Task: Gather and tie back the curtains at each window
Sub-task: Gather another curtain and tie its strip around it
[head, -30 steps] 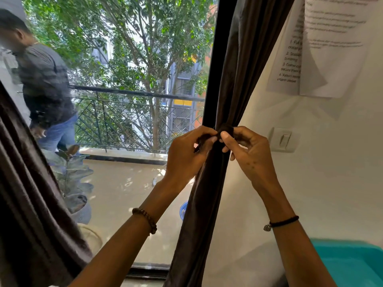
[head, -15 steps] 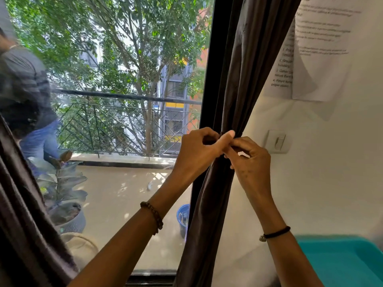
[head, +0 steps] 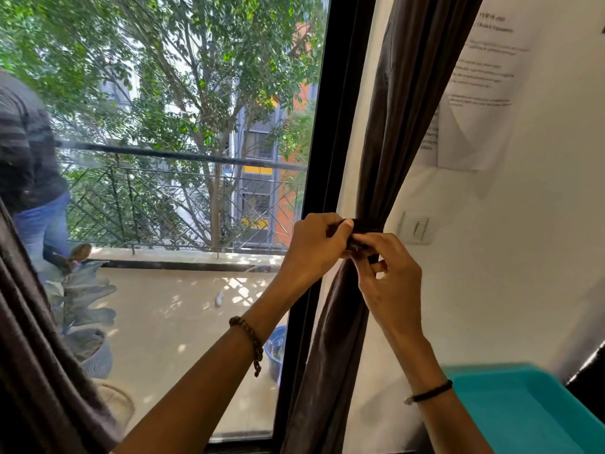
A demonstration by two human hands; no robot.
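Observation:
A dark brown curtain [head: 397,132] hangs gathered into a narrow bunch beside the black window frame [head: 330,132]. A dark tie band [head: 368,225] wraps the bunch at its waist. My left hand [head: 316,247] grips the band's end on the window side, fingers curled. My right hand [head: 388,273] pinches the band's other end just below the waist, thumb and fingertips together. Both hands meet in front of the curtain. A second brown curtain [head: 36,348] hangs at the far left edge.
A light switch [head: 417,228] sits on the white wall right of the curtain, with paper sheets [head: 474,93] taped above. A teal tray [head: 523,411] lies at bottom right. Outside the glass stand a person [head: 29,165], a potted plant [head: 82,309], a blue bucket [head: 275,348] and a railing.
My hands have stayed at the curtain's waist, working the band's ends. The band now shows wrapped round the bunch. The view has shifted left and the person outside has moved left.

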